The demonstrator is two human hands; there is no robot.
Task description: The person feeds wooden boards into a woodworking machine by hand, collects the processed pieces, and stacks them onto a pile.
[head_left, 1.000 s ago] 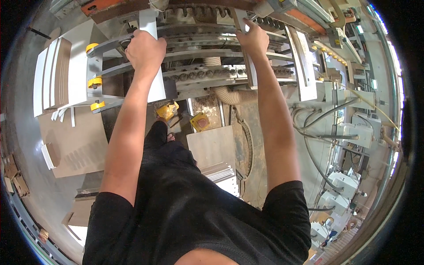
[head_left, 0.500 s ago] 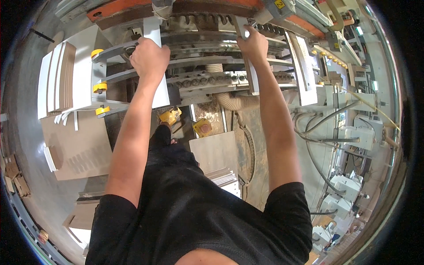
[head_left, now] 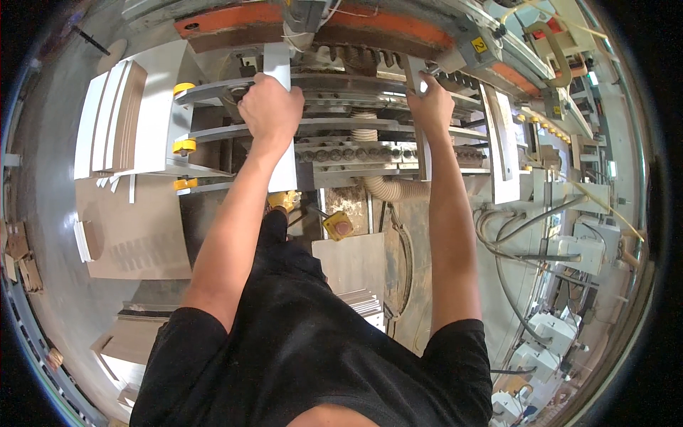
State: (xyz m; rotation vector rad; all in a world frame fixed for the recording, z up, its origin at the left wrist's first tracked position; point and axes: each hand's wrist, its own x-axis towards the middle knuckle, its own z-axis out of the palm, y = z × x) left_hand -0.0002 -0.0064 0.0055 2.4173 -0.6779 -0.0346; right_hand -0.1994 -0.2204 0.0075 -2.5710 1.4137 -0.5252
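Observation:
My left hand (head_left: 270, 110) is closed around a white board strip (head_left: 282, 167), which lies across the machine's metal rails. To the right, my right hand (head_left: 432, 107) grips a narrower board strip (head_left: 425, 160) near its far end, the thumb along its left side. Both strips run away from me, roughly parallel, with an open stretch of rails between them. My palms hide parts of both strips, and the fingertips under the left one are out of sight. Farther right, a third white strip (head_left: 505, 186) lies across the rails, apart from my hands.
An orange machine beam (head_left: 320, 23) spans the far side. Yellow-capped rail ends (head_left: 184, 146) stick out at left, beside stacked white-and-brown panels (head_left: 114, 117). Below the rails are a ribbed hose (head_left: 391, 188) and a yellow box with a red button (head_left: 339, 225). Cables (head_left: 512, 245) loop at right.
The whole view has shifted, so the machine and my arms sit lower and farther right in it. Both hands stay on the same strips, with no clear movement along the rails.

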